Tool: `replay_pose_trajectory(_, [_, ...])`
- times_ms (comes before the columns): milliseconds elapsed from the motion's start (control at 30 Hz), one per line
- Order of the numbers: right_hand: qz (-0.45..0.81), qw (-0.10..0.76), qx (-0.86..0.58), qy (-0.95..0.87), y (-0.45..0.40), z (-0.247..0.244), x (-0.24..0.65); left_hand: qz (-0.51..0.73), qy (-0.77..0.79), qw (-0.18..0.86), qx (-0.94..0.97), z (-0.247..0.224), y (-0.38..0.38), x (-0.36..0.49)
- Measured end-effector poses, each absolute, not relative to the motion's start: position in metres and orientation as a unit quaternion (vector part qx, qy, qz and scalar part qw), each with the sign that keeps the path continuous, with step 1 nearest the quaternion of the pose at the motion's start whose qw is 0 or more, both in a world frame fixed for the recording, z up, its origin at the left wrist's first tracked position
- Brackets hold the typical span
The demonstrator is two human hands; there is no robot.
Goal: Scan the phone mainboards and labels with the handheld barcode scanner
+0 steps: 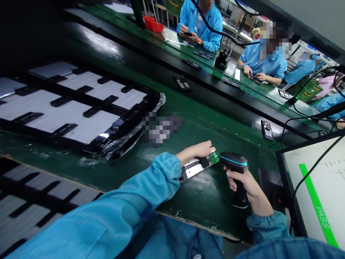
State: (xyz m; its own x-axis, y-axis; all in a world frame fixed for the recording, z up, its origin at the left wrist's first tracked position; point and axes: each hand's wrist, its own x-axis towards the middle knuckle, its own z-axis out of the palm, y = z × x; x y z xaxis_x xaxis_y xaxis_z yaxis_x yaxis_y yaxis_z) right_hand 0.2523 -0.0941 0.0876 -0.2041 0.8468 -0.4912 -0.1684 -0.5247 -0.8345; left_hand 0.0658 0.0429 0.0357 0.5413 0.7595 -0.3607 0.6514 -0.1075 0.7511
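Note:
My left hand [198, 150] rests on an open phone assembly [196, 166] lying on the green bench, fingers over its top end where a green circuit board shows. My right hand [246, 185] grips the handle of a black barcode scanner [234, 160] with a blue band. The scanner's head points left at the board, a few centimetres from it, and casts green light on it.
A monitor [315, 187] at the right shows a green bar reading PASS. Black trays [72, 104] with white panels lie at the left. More phone units [266, 129] lie along the green belt. Several people in blue coats work across the line.

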Motion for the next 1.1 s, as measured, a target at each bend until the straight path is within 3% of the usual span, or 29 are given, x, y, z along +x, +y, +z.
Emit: replay_pose_trajectory(1100, [0.684, 0.400, -0.507, -0.340, -0.1029, 0.0812, 0.2495, 0.053, 0.491, 0.494, 0.716, 0.0401, 0.0435, 0.0646])
